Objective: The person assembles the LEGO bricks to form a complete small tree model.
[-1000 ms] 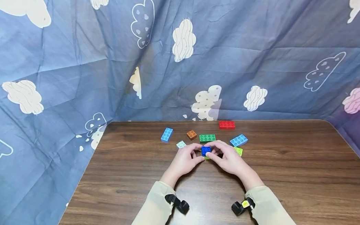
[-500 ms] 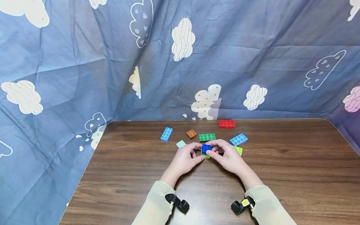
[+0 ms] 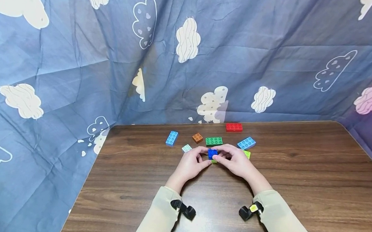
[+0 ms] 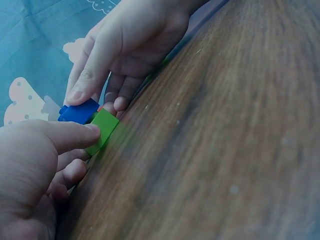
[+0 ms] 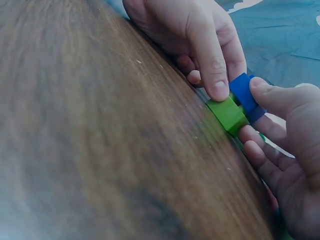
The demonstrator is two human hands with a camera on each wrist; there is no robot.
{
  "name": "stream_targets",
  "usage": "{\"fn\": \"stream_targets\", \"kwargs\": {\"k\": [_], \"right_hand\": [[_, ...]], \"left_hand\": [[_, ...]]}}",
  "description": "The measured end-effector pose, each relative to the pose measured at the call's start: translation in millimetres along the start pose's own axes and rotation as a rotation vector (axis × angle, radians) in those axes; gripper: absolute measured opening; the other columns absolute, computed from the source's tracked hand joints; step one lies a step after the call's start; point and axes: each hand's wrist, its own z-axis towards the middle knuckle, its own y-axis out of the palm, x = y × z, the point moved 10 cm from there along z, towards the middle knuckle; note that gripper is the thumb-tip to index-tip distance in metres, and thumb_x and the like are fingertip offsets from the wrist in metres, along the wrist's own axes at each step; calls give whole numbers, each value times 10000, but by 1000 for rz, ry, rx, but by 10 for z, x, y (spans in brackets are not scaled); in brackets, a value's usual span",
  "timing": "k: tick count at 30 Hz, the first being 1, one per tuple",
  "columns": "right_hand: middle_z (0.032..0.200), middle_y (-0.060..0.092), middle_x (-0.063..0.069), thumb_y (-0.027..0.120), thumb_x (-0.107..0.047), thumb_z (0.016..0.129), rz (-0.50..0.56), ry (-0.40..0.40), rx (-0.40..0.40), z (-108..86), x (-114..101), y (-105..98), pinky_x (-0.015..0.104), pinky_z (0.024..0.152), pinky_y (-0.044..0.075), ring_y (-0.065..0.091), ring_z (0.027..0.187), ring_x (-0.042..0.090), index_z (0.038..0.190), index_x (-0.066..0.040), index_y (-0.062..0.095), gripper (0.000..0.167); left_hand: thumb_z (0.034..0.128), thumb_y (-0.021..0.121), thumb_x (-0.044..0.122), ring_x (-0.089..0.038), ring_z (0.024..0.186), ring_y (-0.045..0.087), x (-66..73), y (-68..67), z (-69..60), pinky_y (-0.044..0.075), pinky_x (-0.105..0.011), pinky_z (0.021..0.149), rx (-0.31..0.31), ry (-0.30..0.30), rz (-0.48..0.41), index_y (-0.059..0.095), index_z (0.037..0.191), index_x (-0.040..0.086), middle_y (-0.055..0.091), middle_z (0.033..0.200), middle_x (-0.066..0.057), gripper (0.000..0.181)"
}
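Observation:
My left hand [image 3: 190,163] pinches a lime green brick [image 4: 104,131] between thumb and fingers, low at the wooden table. Right above it sits a small dark blue brick [image 3: 212,153], which my right hand [image 3: 236,161] grips with thumb and fingertips. In the right wrist view the blue brick [image 5: 243,94] lies against the top of the green brick [image 5: 227,116], slightly tilted; whether the studs are fully pressed together I cannot tell. The fingertips of both hands nearly meet around the two bricks.
Behind the hands lie a green brick [image 3: 214,141], an orange-brown brick [image 3: 197,138], a red brick [image 3: 234,127] and a light blue brick [image 3: 172,138]. A pale brick [image 3: 186,148] is beside my left hand; another blue [image 3: 246,143] and a lime one [image 3: 247,154] are near my right.
The dark blue brick shifted slightly right and up, then back left and down over the lime green brick, still in my right hand. My left hand has kept its grip.

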Motion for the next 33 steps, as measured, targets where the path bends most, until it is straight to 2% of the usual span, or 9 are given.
{"fn": "stream_targets", "kwargs": {"k": [11,26,33], "right_hand": [[1131,773,68,839,-177,992,-47,31,-3,-6,-24,-30,291,849,613,732,922,153,1307,-85,785,332],[1152,767,65,846,-178,986,-37,66,-4,1,17,25,288,872,616,744,944,153,1300,-79,778,336],[1147,759,74,849,-164,981,-32,50,8,-10,6,7,285,864,617,738,935,156,1307,-64,767,351]], "left_hand": [[981,843,187,-16,716,571,7,21,19,500,-226,678,-2,13,-3,721,1330,95,759,1118,-23,381],[989,835,187,-14,719,577,-32,25,2,502,-226,684,-1,7,-15,725,1329,100,768,1160,-9,368],[993,832,183,-23,731,580,-8,14,7,505,-228,688,-5,13,-21,723,1329,98,762,1159,-14,363]]}}
